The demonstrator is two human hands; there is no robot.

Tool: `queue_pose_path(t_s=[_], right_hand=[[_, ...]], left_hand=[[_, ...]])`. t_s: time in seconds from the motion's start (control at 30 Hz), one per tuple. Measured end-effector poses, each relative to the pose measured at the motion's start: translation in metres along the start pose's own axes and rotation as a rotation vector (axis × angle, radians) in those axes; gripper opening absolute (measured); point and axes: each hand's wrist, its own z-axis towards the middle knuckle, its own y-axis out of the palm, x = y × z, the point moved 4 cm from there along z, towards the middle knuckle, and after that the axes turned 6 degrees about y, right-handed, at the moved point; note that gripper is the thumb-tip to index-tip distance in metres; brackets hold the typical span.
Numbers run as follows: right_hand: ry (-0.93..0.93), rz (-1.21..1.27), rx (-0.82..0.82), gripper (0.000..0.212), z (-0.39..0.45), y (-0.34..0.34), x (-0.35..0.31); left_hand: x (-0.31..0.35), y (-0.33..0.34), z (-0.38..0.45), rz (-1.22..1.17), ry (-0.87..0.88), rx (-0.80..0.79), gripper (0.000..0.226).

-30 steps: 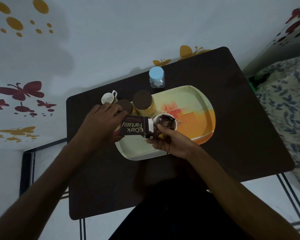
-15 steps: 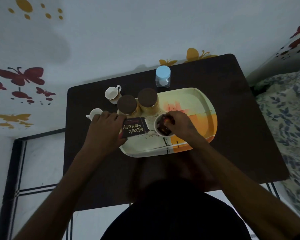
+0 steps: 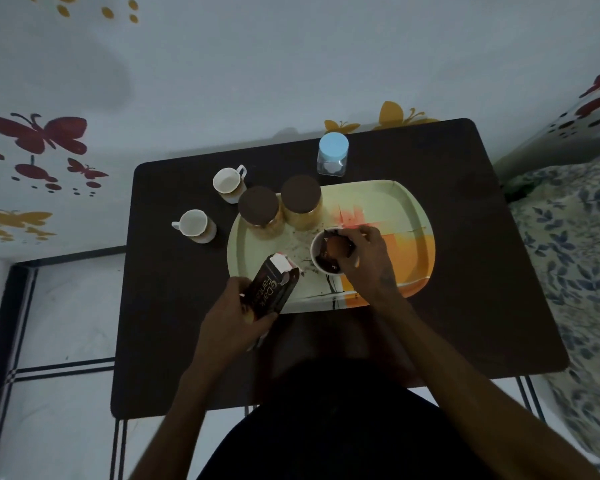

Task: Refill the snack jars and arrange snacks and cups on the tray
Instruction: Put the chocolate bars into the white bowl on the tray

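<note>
left hand (image 3: 231,318) gripping biscuit box (image 3: 270,289)

L hand (image 3: 232,320) grips biscuit box (image 3: 271,289); R hand (image 3: 368,258) over white bowl (image 3: 321,261), prob. holding biscuit.

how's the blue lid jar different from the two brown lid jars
The blue-lid jar stands on the table beyond the tray; the brown-lid jars stand on the tray. It looks smaller, clear and nearly empty; they show yellowish contents. All three stand upright with lids on.
</note>
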Motion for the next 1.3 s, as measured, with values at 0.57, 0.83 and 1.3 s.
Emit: queue_pose_path(t_s=[0.57,0.83,1.3], right_hand=[[0.498,0.322,-0.110,0.047,-0.013,0.019,0.037],[0.650,0.650,-0.109,0.025,-0.002,0.017,0.036],[0.667,0.824,0.076,0.033,0.074,-0.027,0.080]], left_hand=[[-0.008,0.024,-0.021,-0.313,-0.094,0.040,0.057],[0.011,0.028,-0.005,-0.362,-0.067,0.050,0.059],[0.059,0.057,0.008,-0.375,-0.060,0.033,0.058]])
